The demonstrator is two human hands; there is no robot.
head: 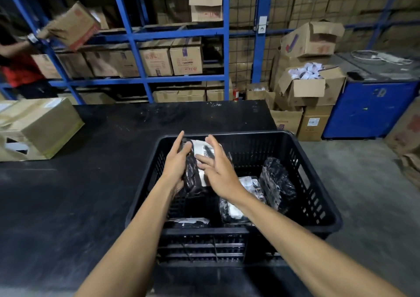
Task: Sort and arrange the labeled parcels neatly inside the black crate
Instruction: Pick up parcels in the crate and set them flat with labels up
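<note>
A black parcel [196,169] with a white label stands up on end over the far left part of the crate [318,205]. The left hand [176,160] holds its left side. The right hand [219,169] is open, fingers spread, against its label side. Three more parcels [276,183] lie lower in the crate.

Black-wrapped labeled parcels [276,183] upright inside black crate [318,196]

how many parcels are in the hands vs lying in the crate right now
Held parcel, between left hand and right hand: 1
Parcels lying in the black crate, at and: 3
Total visible: 4
</note>
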